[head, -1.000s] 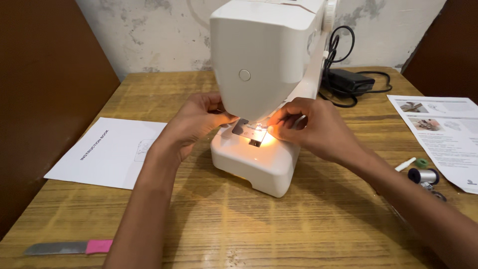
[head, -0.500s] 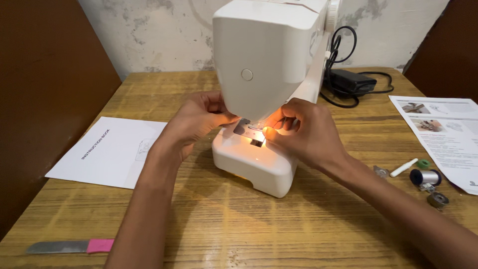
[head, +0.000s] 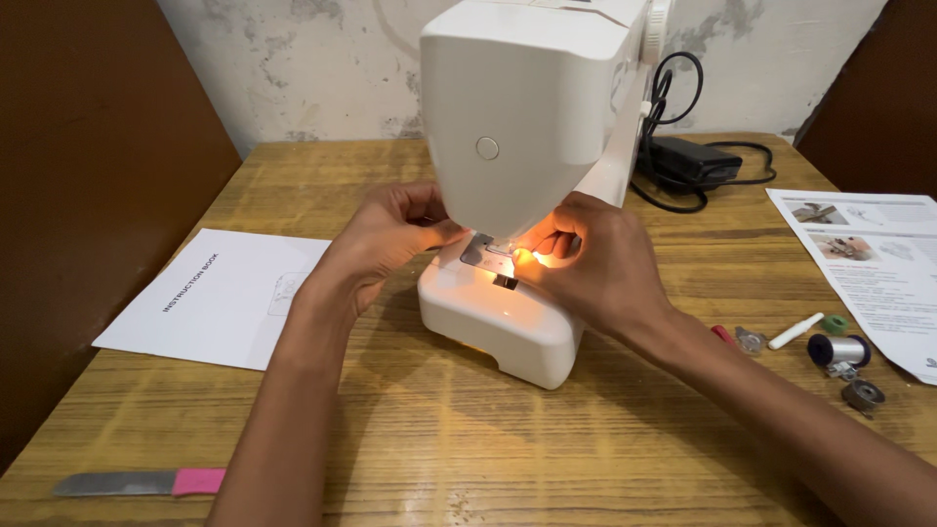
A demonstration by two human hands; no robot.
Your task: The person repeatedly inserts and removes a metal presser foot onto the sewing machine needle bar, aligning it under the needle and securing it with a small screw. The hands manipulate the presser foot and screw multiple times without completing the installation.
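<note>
Vs the earlier frames: little change. Both hands stay at the needle area under the head of the white sewing machine (head: 532,127); the right hand has crept slightly closer in toward the lamp glow, the left holds the same spot. Items on the bench (head: 410,429) haven't moved.

Left hand (head: 386,239): comes in from the lower left, forearm angled up across the bench, fingers curled, tips tucked under the machine head just beside the metal needle plate (head: 485,251). Grip looks pressed together at the tips, but what it pinches, if anything, is hidden by the head.

Right hand (head: 595,268): comes in from the lower right, wrist bent, back of hand up, thumb and forefinger closed near the lit spot just in front of the needle. Grip is pinched; can't tell on what, too small and washed out by the lamp.

Left of the left grip: white instruction sheet (head: 220,298). Near and below it: pink-handled blade (head: 142,482). Right of the right grip: thread spool (head: 839,349), bobbin (head: 863,393), white stick (head: 795,331), printed leaflet (head: 869,263). Behind: black power adapter (head: 695,158)
</note>
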